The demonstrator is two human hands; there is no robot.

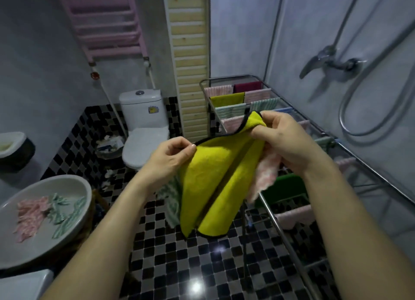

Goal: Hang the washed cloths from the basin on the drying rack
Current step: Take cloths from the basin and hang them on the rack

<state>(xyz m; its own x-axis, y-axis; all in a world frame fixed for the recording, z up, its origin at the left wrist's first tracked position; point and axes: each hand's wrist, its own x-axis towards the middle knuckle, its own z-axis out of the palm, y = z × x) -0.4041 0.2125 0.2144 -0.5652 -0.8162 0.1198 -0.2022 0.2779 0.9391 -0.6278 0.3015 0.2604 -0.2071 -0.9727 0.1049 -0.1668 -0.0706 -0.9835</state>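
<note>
A yellow cloth (208, 187) with a black hem hangs folded between both hands in the middle of the view. My left hand (170, 158) pinches its hem at the left. My right hand (285, 138) grips its upper corner together with a pink-and-white cloth (267, 176) that dangles beneath. A green-striped cloth (171, 198) hangs behind the yellow one, below my left hand. The white basin (74, 185) at the lower left holds pink-striped cloths (31, 214) and green-striped cloths (65, 212). The metal drying rack (276, 225) stands at the right with several cloths over its bars.
A white toilet (143, 129) stands at the back with a waste bin (110, 145) beside it. A shower mixer and hose (332, 61) are on the right wall, above the rack. A pink radiator (107, 21) hangs on the back wall. The floor is black-and-white tile (170, 266).
</note>
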